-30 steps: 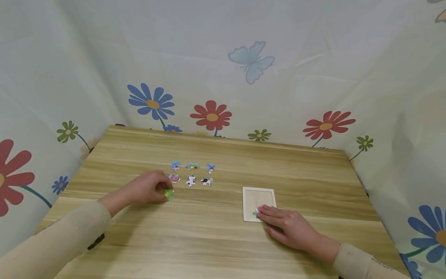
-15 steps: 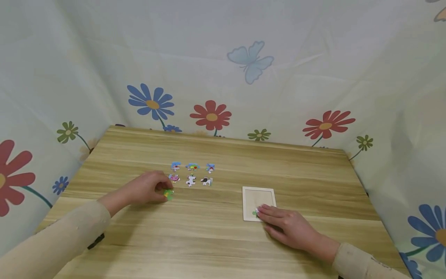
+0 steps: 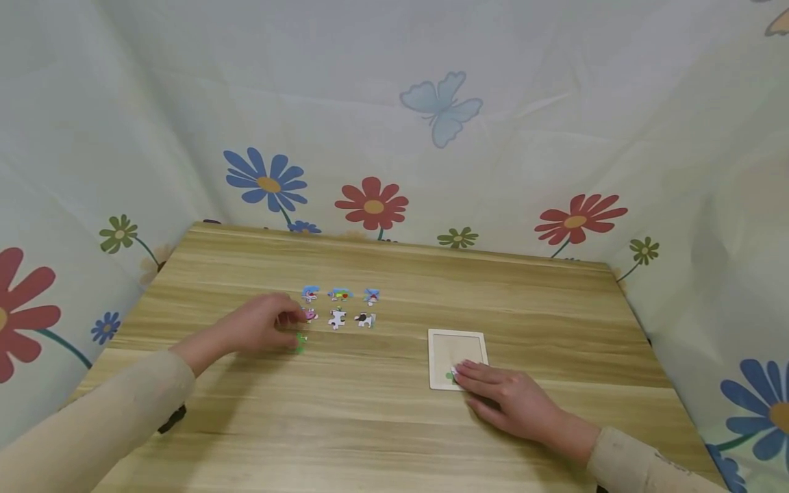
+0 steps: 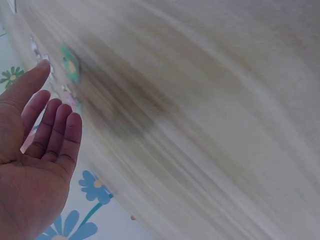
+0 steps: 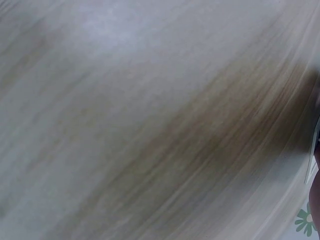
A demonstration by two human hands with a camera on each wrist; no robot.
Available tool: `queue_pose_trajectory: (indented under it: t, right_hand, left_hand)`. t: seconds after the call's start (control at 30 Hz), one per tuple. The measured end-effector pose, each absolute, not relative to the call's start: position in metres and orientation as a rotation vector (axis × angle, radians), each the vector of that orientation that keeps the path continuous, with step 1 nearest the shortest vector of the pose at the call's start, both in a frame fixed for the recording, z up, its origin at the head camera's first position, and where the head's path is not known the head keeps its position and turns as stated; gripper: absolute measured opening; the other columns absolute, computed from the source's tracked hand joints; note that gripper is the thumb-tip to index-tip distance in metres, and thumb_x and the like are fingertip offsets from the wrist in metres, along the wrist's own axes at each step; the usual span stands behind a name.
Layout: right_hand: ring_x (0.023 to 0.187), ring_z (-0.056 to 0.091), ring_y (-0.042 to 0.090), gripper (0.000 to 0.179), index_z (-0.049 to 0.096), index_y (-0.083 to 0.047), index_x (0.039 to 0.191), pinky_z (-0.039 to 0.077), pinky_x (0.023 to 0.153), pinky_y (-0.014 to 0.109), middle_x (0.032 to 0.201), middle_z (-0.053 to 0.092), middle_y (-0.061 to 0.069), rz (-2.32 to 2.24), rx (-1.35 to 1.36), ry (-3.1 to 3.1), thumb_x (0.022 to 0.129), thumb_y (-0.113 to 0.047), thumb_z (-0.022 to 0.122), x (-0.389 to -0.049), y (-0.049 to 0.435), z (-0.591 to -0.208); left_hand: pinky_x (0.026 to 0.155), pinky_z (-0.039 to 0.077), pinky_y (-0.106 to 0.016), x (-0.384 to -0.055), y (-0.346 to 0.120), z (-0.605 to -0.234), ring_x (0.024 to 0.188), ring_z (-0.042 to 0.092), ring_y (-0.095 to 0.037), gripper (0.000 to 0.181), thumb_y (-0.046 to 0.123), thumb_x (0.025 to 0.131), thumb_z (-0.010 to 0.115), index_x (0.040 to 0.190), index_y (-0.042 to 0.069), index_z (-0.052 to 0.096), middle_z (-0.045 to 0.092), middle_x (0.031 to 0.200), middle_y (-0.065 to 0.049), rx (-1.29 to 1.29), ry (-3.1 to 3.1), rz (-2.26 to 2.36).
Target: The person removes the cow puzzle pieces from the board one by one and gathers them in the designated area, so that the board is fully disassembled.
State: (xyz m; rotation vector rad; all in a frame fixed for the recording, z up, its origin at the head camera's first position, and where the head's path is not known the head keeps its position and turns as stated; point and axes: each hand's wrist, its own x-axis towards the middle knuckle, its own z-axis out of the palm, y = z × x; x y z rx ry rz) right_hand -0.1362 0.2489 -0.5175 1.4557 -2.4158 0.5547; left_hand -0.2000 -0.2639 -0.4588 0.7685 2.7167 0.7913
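Observation:
My left hand (image 3: 261,325) hovers beside a green and yellow jigsaw piece (image 3: 301,343) on the table. In the left wrist view its fingers are loosely bent and apart from that green piece (image 4: 70,65). Just past the fingertips lies a pink jigsaw piece (image 3: 311,315), partly covered by the hand in the head view. My right hand (image 3: 518,402) rests with fairly straight fingers on the lower right of a pale wooden puzzle tray (image 3: 433,361). A green and white jigsaw piece (image 3: 449,376) in the tray's lower part is partly hidden under those fingertips.
Blue-topped pieces (image 3: 340,294) form a back row on the table. A white piece (image 3: 337,318) and a black and white piece (image 3: 365,320) lie in front of them. The wooden table (image 3: 345,424) meets a flowered cloth (image 3: 511,157) behind and at the sides.
My left hand has let go of the green and yellow piece and lifted slightly away, its fingers over the edge of the pink piece. The right hand and tray have stayed put.

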Motion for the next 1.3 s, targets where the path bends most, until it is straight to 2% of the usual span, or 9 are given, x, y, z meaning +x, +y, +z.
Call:
queue_pose_trajectory:
  t: [0.27,0.6,0.9,1.3]
  right_hand:
    - [0.127,0.069,0.026,0.045,0.073,-0.007,0.137,0.060,0.094,0.045,0.142,0.070,0.009,0.552,1.457,-2.419,0.095,-0.021,0.081,-0.136,0.250,-0.518]
    - [0.128,0.069,0.024,0.045,0.074,-0.008,0.136,0.060,0.095,0.044,0.141,0.070,0.007,0.557,1.434,-2.468,0.093,-0.020,0.083,-0.136,0.251,-0.518]
    - [0.127,0.069,0.022,0.045,0.076,-0.010,0.133,0.060,0.096,0.043,0.139,0.071,0.006,0.551,1.410,-2.482,0.090,-0.020,0.085,-0.135,0.250,-0.517]
    - [0.126,0.070,0.024,0.044,0.076,-0.009,0.132,0.060,0.095,0.044,0.139,0.071,0.008,0.534,1.412,-2.440,0.091,-0.021,0.084,-0.136,0.253,-0.518]
  left_hand:
    - [0.079,0.056,-0.035,-0.212,-0.234,-0.442,0.090,0.065,-0.021,0.028,0.014,0.087,0.089,0.111,0.007,0.077,0.072,0.101,-0.004,0.815,2.708,0.759]
    - [0.084,0.056,-0.034,-0.227,-0.159,-0.433,0.094,0.065,-0.025,0.029,0.016,0.090,0.088,0.115,0.006,0.077,0.071,0.105,-0.010,0.935,2.586,0.778]
    - [0.088,0.054,-0.031,-0.232,-0.093,-0.433,0.095,0.063,-0.017,0.030,0.016,0.091,0.087,0.117,0.006,0.076,0.073,0.109,-0.009,1.108,2.490,0.718]
    - [0.084,0.050,-0.028,-0.229,-0.043,-0.442,0.094,0.063,-0.020,0.025,0.017,0.092,0.086,0.114,0.008,0.077,0.074,0.104,-0.006,1.162,2.403,0.672]
